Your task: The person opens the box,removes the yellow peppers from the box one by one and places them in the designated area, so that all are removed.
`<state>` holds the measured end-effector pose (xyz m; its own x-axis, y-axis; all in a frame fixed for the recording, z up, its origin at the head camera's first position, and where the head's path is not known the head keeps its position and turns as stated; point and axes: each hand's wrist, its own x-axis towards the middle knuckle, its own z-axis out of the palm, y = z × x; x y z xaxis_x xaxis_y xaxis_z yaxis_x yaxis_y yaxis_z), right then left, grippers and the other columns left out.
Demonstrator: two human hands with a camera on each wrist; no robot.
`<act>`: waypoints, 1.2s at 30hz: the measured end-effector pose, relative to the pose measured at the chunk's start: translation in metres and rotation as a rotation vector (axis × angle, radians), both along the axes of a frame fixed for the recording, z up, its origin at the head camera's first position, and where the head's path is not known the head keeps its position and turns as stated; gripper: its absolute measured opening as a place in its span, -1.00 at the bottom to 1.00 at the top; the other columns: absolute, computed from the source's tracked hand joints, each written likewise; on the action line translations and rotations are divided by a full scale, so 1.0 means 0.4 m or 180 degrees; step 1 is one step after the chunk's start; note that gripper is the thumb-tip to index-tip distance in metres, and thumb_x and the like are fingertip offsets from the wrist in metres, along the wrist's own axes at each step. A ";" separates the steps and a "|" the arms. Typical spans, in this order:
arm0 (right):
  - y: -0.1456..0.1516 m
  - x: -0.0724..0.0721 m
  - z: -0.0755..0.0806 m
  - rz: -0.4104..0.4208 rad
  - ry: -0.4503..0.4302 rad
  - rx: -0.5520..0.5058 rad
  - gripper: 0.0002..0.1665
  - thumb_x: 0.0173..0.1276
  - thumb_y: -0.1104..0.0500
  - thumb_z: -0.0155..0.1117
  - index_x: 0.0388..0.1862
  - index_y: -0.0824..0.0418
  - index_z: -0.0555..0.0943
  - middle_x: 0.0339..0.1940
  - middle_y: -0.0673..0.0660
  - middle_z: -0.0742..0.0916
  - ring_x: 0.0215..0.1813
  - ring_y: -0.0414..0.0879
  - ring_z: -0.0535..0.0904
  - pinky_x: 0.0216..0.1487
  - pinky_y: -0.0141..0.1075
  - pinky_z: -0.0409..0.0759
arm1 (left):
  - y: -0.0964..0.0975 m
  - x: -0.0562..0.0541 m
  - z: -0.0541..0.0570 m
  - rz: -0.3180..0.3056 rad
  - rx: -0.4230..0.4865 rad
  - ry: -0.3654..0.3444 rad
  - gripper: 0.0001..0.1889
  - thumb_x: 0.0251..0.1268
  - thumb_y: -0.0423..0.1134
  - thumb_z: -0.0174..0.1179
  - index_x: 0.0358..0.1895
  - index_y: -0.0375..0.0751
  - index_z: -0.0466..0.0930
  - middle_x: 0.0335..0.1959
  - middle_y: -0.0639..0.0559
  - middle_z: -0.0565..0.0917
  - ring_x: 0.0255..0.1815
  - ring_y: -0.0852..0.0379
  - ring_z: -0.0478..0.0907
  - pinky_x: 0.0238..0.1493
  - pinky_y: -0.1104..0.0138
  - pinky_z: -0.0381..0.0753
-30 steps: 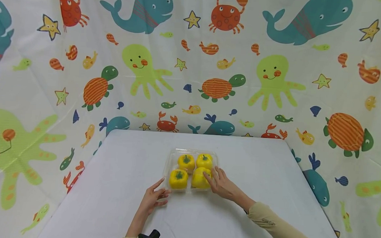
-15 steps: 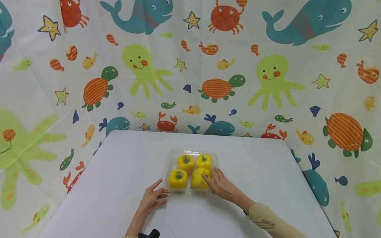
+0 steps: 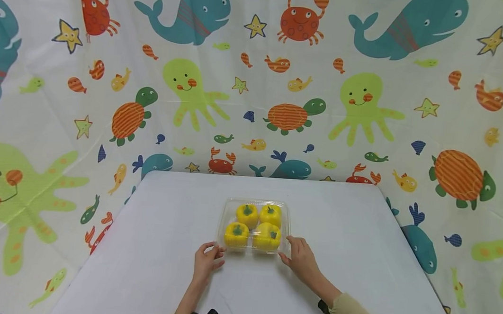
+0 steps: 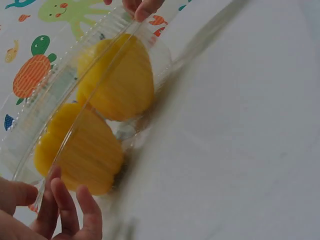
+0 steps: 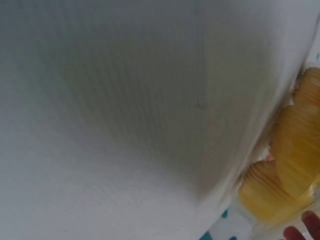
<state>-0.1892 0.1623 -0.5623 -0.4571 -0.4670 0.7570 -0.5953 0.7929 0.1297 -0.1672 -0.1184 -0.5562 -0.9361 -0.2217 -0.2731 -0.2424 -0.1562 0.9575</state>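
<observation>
A clear plastic clamshell container [image 3: 255, 201] rests on the table with several yellow bell peppers [image 3: 236, 235] inside, their green stems visible. My left hand [image 3: 207, 263] pinches the plastic edge at the near left corner, thumb on one side and fingers on the other. At the near right corner, my right hand [image 3: 303, 264] grips the edge between thumb and fingers. Seen from the left wrist, a plastic rim [image 4: 70, 132] stretches between both hands in front of two peppers [image 4: 120, 80]. In the right wrist view only fingertips [image 5: 312, 222] show, below the peppers [image 5: 295, 135].
A white cloth covers the table [image 3: 338, 218]. Behind and at both sides hangs a curtain [image 3: 255, 91] printed with sea animals. Dark wrist straps [image 3: 324, 308] show at the sleeve ends.
My right hand has come off the front right pepper and moved down to the container's near right corner. The left fingers have shifted slightly and bent more at the left corner.
</observation>
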 end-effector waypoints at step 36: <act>0.069 -0.009 0.019 0.0762 0.0029 0.0664 -0.56 0.41 0.17 -0.36 -0.44 0.25 0.50 -0.36 0.15 0.60 -0.20 -0.01 0.58 -0.21 -0.29 0.58 | 0.270 0.032 -0.024 -0.1120 0.1093 -0.0098 -0.56 0.29 -0.07 -0.01 -0.01 -0.43 0.35 -0.13 -0.15 0.66 -0.19 0.08 0.65 -0.21 0.17 0.61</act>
